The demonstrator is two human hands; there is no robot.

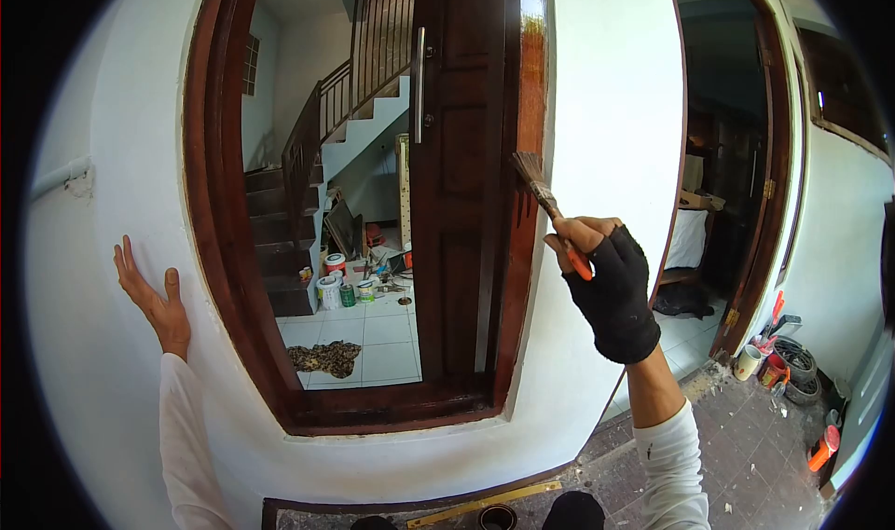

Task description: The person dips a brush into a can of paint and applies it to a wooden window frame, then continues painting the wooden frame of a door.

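Observation:
My right hand [611, 288], in a black fingerless glove, grips a paintbrush [540, 192] by its orange handle. The bristles point up and to the left, right at the right-hand post of a dark brown wooden frame [528, 278]. Above the brush the post looks lighter and reddish, with glossy dark brown below it. My left hand [154, 297] is bare, its fingers spread against the white wall [121, 176] left of the frame. Behind the frame stands a dark panelled door [461, 204] with a long metal handle [419, 87].
Through the opening show a staircase [373, 110], paint cans [329, 292] and a patterned cloth [326, 358] on white tiles. Below me lie a yellow strip [485, 504] and a round dark container [497, 518]. Cans and coiled items [795, 357] stand at right, past another doorway [722, 157].

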